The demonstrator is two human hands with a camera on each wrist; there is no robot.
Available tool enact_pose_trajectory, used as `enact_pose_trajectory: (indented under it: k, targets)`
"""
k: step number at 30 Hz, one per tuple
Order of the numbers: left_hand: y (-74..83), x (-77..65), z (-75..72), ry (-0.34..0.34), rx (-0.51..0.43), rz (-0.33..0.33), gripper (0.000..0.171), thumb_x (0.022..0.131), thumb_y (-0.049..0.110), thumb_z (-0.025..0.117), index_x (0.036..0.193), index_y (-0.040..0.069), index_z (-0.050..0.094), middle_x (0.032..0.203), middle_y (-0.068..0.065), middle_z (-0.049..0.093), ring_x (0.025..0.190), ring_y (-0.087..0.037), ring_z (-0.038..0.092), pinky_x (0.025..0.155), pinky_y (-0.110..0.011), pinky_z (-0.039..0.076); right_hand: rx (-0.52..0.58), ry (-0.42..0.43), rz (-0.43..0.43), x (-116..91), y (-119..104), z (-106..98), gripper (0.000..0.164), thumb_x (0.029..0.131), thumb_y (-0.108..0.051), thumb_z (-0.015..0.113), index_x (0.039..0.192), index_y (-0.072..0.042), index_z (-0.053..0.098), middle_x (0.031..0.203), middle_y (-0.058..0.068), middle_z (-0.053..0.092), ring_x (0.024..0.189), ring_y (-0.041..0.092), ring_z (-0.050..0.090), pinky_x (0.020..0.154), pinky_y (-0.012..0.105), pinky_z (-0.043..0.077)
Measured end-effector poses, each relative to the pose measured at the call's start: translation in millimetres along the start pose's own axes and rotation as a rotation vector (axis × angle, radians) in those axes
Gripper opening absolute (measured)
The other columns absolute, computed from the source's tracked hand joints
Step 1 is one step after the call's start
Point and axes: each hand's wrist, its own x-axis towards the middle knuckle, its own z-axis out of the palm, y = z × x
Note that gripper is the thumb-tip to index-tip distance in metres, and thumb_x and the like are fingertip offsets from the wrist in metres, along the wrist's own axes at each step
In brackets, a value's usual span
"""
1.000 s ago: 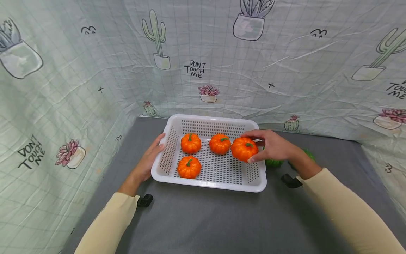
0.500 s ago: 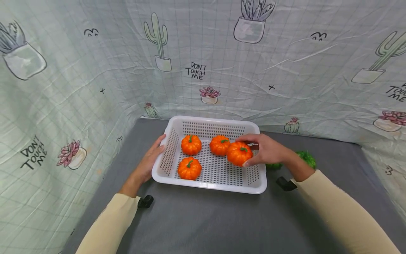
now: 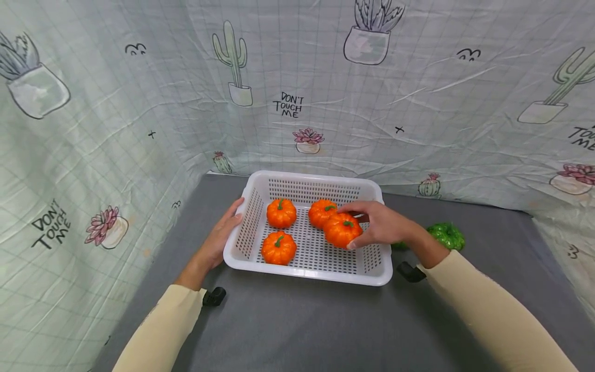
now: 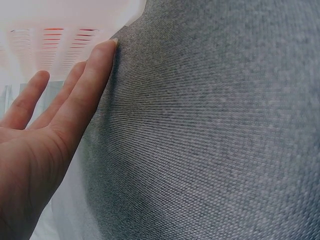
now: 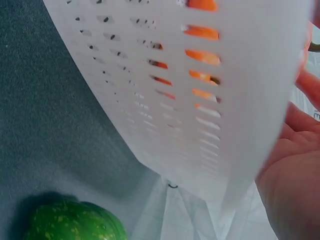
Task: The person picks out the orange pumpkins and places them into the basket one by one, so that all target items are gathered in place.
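A white perforated plastic basket (image 3: pixel 307 276) stands on the grey tabletop. Inside it are three small orange pumpkins: one at the back left (image 3: pixel 281 213), one at the front left (image 3: pixel 279 248) and one at the back middle (image 3: pixel 322 213). My right hand (image 3: pixel 383 223) pinches another orange pumpkin (image 3: pixel 341 231) between thumb and fingers, over the basket's right half; whether it touches the basket floor I cannot tell. My left hand (image 3: pixel 218 238) lies against the basket's left wall with fingers straight, as the left wrist view (image 4: pixel 75 105) also shows.
To the right of the basket sits a green speckled pumpkin (image 3: pixel 446 236). Another green thing (image 3: pixel 400 246) is mostly hidden behind the right hand. A cactus-print cloth (image 3: pixel 325 113) hangs behind and beside the grey tabletop (image 3: pixel 297 325).
My right hand has carried its orange pumpkin leftward and lower into the basket. More of the green pumpkin on the right now shows. The left hand stays at the basket wall.
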Motion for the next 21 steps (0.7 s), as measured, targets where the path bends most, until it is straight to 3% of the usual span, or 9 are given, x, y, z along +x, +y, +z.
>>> enact_pose_trajectory:
  k: [21]
  targets:
    - [-2.1, -0.4, -1.6, 0.000, 0.012, 0.007, 0.059, 0.113, 0.042, 0.036, 0.167, 0.038, 0.012, 0.173, -0.012, 0.020, 0.142, -0.046, 0.042, 0.098, -0.043, 0.054, -0.060, -0.004, -0.003, 16.1, 1.2, 20.4, 0.078, 0.074, -0.029, 0.094, 0.143, -0.011, 0.062, 0.145, 0.008, 0.063, 0.127, 0.028, 0.059, 0.108, 0.052, 0.051]
